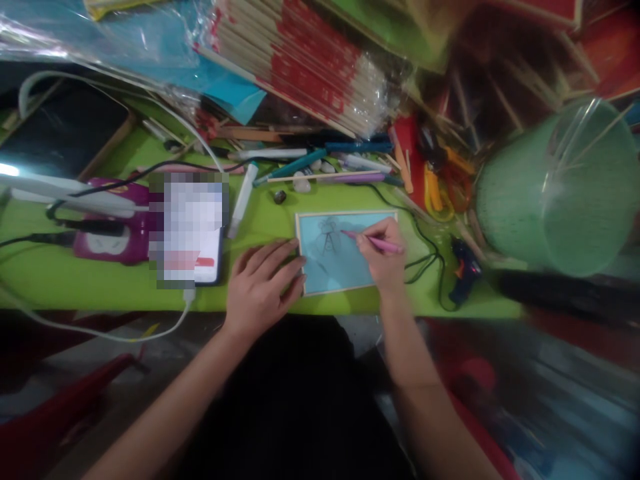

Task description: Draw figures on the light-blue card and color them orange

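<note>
The step in hand looks to be drawing: the right hand (383, 263) is clamped on a pink pen (386, 245), thumb and fingers pinching it, with its tip pointing left at a dark line sketch (329, 241) on a blue card (345, 270). Whether the tip touches the surface or sits just above it, I cannot tell. The next move probably calls for a light, controlled stroke, with the card kept from sliding.

The card lies near the near edge of the green counter (270, 227), edged with a thin pale frame (345, 215). The right hand rests over the card's right part, so the sketch sits just to the left of its fingers. The left hand (263, 283) lies palm down, fingers slightly apart and holding nothing, its fingertips at the card's left edge, apparently steadying it.

Toward the counter's left end, a phone (206, 272) lies beside the left hand. Right of the card, a hot glue gun (463, 270) lies near the near edge, with a green bin (545, 193) beyond it and yellow-handled scissors (437, 200) farther back.
</note>
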Demonstrator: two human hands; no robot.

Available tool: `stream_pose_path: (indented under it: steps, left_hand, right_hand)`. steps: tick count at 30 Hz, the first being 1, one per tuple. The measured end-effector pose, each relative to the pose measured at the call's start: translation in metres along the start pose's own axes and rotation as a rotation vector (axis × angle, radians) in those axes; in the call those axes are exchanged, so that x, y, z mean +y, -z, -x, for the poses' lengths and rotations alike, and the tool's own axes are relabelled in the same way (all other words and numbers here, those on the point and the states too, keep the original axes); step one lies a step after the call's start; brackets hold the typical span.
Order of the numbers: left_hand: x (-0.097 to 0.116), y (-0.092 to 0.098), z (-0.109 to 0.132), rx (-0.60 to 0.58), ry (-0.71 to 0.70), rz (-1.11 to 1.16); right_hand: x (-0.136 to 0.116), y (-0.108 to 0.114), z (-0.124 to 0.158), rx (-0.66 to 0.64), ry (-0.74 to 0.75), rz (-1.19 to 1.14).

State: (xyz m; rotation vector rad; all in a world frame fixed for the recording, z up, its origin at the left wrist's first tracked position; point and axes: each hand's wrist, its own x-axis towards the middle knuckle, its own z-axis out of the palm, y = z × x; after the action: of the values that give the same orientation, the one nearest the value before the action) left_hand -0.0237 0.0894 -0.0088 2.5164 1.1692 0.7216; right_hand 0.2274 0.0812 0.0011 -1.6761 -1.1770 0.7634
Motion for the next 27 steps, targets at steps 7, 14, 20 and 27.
stream_pose_path:
  steps: [7,14,20,27]
  left_hand:
    - [0.0002,-0.0007,-0.0004,0.003,-0.002,-0.001]
    - [-0.0007,0.0002,0.0003,0.011,-0.010,-0.003]
    - [-0.0005,0.0000,0.0006,0.007,-0.008,-0.004]
    - [-0.0008,-0.0011,0.0006,0.004,-0.004,0.005]
  right_hand:
    - [-0.0027,-0.0002,-0.0004,-0.007,0.000,-0.015]
    - [-0.0006,0.0013,-0.0002,0.016,0.005,0.004]
    - [0.0008,0.0018,0.0010,0.052,0.027,0.019]
    - [0.0018,0.0024,0.0013,0.078,0.033,0.015]
